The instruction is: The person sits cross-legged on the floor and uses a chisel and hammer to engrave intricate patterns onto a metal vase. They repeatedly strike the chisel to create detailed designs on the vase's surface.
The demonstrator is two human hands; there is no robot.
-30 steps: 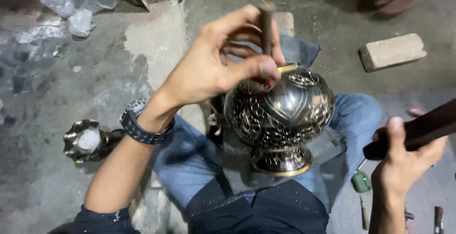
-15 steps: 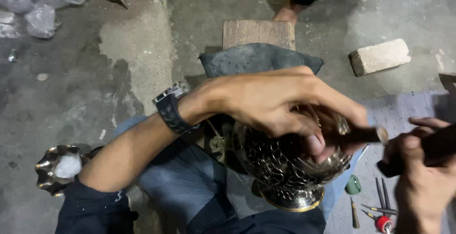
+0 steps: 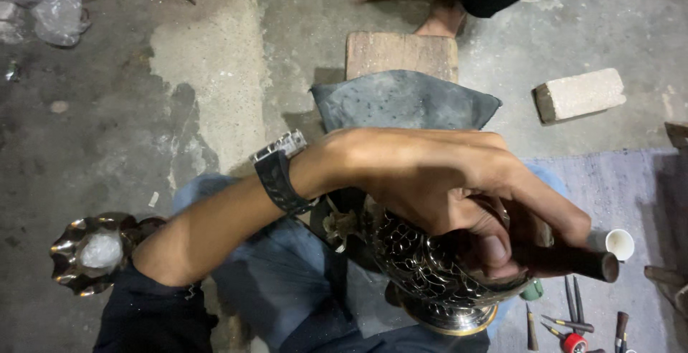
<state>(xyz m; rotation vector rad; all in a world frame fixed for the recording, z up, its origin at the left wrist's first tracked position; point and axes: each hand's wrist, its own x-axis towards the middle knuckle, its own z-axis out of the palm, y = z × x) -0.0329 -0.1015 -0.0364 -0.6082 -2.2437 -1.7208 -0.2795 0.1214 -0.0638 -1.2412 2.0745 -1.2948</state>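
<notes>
Starting big, we log the concrete floor (image 3: 107,145), then the jeans-clad lap (image 3: 287,303) we look down on. What sits on it?

We tag an engraved metal vase (image 3: 430,281), lying tilted across the lap with its round foot toward us. Our left hand (image 3: 444,181) covers its upper side.

Fingers?

We mark them curled tight around a dark rod (image 3: 573,260), thumb pressed on top, the rod lying against the vase and poking out to the right. Our right hand we don't see at all.

Step in hand, as we judge it?

We read it as tool held on the engraved surface, vase braced by lap and palm. Any next stroke would call for a firm grip, the rod kept on its spot, and the vase kept from rolling.

Agreed. Behind the vase we note a grey cushion (image 3: 405,102) touching a wooden block (image 3: 401,52); another person's bare foot (image 3: 444,16) is just beyond it.

We add a pale brick (image 3: 579,95) well apart on the right, and a scalloped metal bowl (image 3: 86,253) on the floor near our elbow.

Small stuff: wristwatch (image 3: 279,174), white cup (image 3: 620,243) just beside the rod's end, and thin hand tools (image 3: 573,310) on the mat.
</notes>
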